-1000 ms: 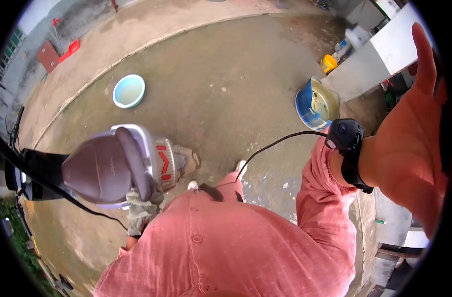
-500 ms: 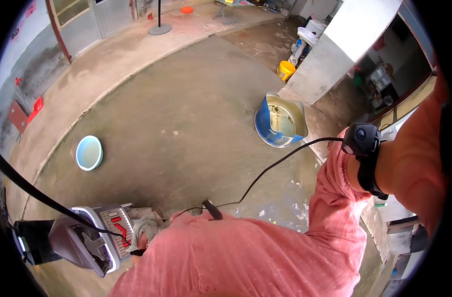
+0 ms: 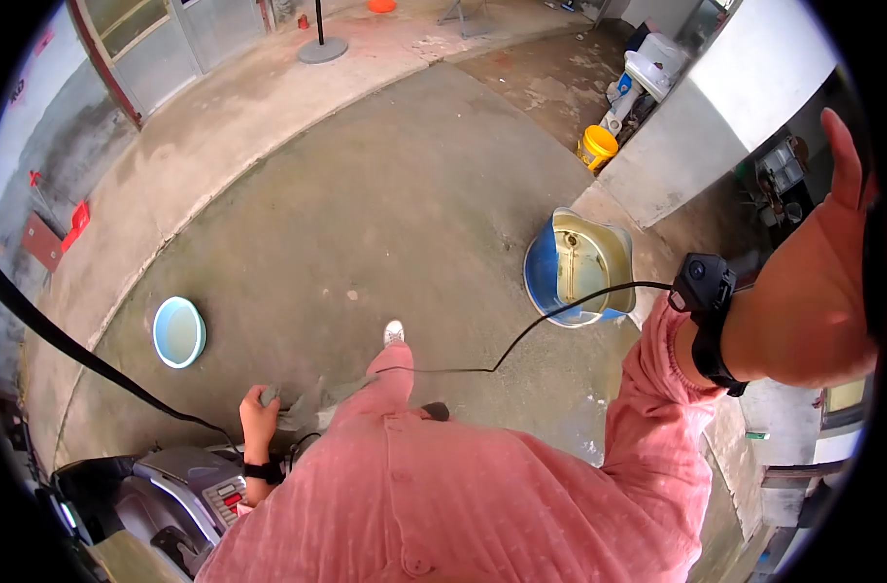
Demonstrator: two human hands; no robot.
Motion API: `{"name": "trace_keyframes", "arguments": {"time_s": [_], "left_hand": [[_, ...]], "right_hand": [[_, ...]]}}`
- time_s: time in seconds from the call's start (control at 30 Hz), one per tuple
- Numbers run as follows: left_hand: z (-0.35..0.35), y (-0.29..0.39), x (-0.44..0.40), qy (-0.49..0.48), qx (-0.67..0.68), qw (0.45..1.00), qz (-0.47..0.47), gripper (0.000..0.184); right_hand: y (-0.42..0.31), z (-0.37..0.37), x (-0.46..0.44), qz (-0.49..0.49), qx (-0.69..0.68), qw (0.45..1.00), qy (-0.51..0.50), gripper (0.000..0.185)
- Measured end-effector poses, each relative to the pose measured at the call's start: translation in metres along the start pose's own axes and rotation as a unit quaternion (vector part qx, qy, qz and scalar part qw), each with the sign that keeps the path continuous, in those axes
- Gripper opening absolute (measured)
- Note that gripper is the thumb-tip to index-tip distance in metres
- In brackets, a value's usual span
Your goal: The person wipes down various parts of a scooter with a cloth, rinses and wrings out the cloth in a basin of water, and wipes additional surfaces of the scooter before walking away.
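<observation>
My left hand (image 3: 259,416) is at the lower left, wearing a black wrist strap, its fingers closed on a grey cloth (image 3: 312,403) that trails towards my leg. Just behind that hand stands a grey scooter (image 3: 176,496). Raised close to the camera at the right edge is my right hand (image 3: 813,272), its thumb stretched up. The rest of its fingers are cut off by the dark edge of the view. A small black camera (image 3: 704,282) is strapped to the right wrist, with a black cable running from it across my front.
A light blue basin (image 3: 180,332) with liquid stands on the concrete at the left. To the right is a cut-open blue tub (image 3: 579,267), near a wall pillar (image 3: 696,126) and a yellow bucket (image 3: 597,148). A round stand base (image 3: 323,51) is at the back.
The scooter has shifted to the lower left of the view and the blue tub lower. My left hand has moved forward with the cloth, away from the scooter seat. One shoe now shows ahead.
</observation>
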State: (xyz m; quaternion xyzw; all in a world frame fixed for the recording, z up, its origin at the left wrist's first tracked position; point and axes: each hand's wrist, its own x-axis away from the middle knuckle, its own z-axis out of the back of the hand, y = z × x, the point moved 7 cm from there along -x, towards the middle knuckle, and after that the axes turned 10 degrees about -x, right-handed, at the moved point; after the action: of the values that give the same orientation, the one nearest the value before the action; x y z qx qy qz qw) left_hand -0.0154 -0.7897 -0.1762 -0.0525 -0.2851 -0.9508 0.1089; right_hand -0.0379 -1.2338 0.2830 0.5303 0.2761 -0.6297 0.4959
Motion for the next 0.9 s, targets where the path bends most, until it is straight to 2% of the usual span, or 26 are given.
{"name": "trace_keyframes", "arguments": {"time_s": [0.03, 0.07, 0.1, 0.13, 0.17, 0.2, 0.23, 0.27, 0.33, 0.37, 0.4, 0.43, 0.5, 0.57, 0.6, 0.67, 0.7, 0.77, 0.8, 0.83, 0.87, 0.9], "left_hand": [[-0.005, 0.015, -0.022, 0.0, 0.066, 0.998, 0.007, 0.022], [-0.009, 0.031, -0.043, -0.004, 0.067, 0.998, 0.009, 0.022], [-0.013, 0.056, -0.064, -0.002, 0.106, 0.994, -0.029, 0.021], [-0.018, 0.083, -0.085, 0.005, 0.148, 0.987, -0.067, 0.021], [-0.019, 0.109, -0.108, 0.009, 0.155, 0.986, -0.065, 0.021], [-0.02, 0.144, -0.128, -0.015, 0.167, 0.98, -0.106, 0.02], [-0.023, 0.178, -0.143, -0.039, 0.177, 0.972, -0.147, 0.02], [-0.025, 0.201, -0.163, -0.037, 0.18, 0.972, -0.148, 0.02], [-0.035, 0.263, -0.203, -0.093, 0.227, 0.937, -0.249, 0.022], [-0.037, 0.288, -0.228, -0.091, 0.226, 0.935, -0.258, 0.022], [-0.046, 0.319, -0.246, -0.145, 0.258, 0.912, -0.283, 0.022], [-0.052, 0.348, -0.261, -0.201, 0.285, 0.885, -0.308, 0.023], [-0.055, 0.409, -0.295, -0.226, 0.295, 0.863, -0.342, 0.022], [-0.069, 0.462, -0.319, -0.325, 0.387, 0.788, -0.351, 0.022], [-0.076, 0.488, -0.333, -0.345, 0.381, 0.769, -0.38, 0.021], [-0.094, 0.531, -0.366, -0.355, 0.365, 0.763, -0.4, 0.021], [-0.102, 0.55, -0.382, -0.361, 0.351, 0.757, -0.416, 0.022], [-0.123, 0.573, -0.427, -0.359, 0.363, 0.756, -0.41, 0.022], [-0.126, 0.583, -0.452, -0.291, 0.302, 0.795, -0.438, 0.024], [-0.126, 0.59, -0.474, -0.222, 0.238, 0.827, -0.459, 0.026], [-0.128, 0.595, -0.492, -0.225, 0.237, 0.828, -0.456, 0.026], [-0.13, 0.593, -0.515, -0.169, 0.201, 0.872, -0.414, 0.029]], "right_hand": [[0.023, -0.005, 0.005, -0.019, -0.002, 1.0, 0.005, 0.047], [0.048, -0.012, 0.011, -0.049, -0.005, 0.999, 0.011, 0.047], [0.074, -0.019, 0.021, -0.095, -0.013, 0.995, 0.018, 0.047], [0.101, -0.026, 0.035, -0.159, -0.025, 0.987, 0.024, 0.047], [0.129, -0.034, 0.056, -0.233, -0.043, 0.971, 0.025, 0.047], [0.158, -0.045, 0.084, -0.328, -0.095, 0.939, 0.031, 0.055], [0.18, -0.059, 0.116, -0.423, -0.103, 0.9, -0.01, 0.055], [0.201, -0.073, 0.154, -0.512, -0.129, 0.849, -0.036, 0.058], [0.229, -0.109, 0.232, -0.626, -0.163, 0.757, -0.098, 0.066], [0.238, -0.127, 0.271, -0.651, -0.161, 0.727, -0.148, 0.071], [0.248, -0.143, 0.302, -0.661, -0.159, 0.699, -0.221, 0.077], [0.252, -0.157, 0.326, -0.637, -0.143, 0.709, -0.267, 0.087], [0.275, -0.183, 0.391, -0.65, -0.164, 0.701, -0.245, 0.089], [0.304, -0.195, 0.424, -0.667, -0.129, 0.711, -0.181, 0.089], [0.322, -0.2, 0.437, -0.668, -0.125, 0.712, -0.177, 0.089], [0.366, -0.194, 0.451, -0.664, -0.094, 0.737, -0.083, 0.071], [0.391, -0.191, 0.452, -0.664, -0.093, 0.737, -0.082, 0.071], [0.44, -0.183, 0.477, -0.777, -0.243, 0.57, 0.113, 0.047], [0.468, -0.179, 0.485, -0.757, -0.192, 0.603, 0.163, 0.033], [0.491, -0.178, 0.494, -0.758, -0.194, 0.6, 0.165, 0.033], [0.513, -0.177, 0.504, -0.747, -0.266, 0.56, 0.239, 0.031], [0.537, -0.176, 0.503, -0.729, -0.333, 0.512, 0.308, 0.029]]}}
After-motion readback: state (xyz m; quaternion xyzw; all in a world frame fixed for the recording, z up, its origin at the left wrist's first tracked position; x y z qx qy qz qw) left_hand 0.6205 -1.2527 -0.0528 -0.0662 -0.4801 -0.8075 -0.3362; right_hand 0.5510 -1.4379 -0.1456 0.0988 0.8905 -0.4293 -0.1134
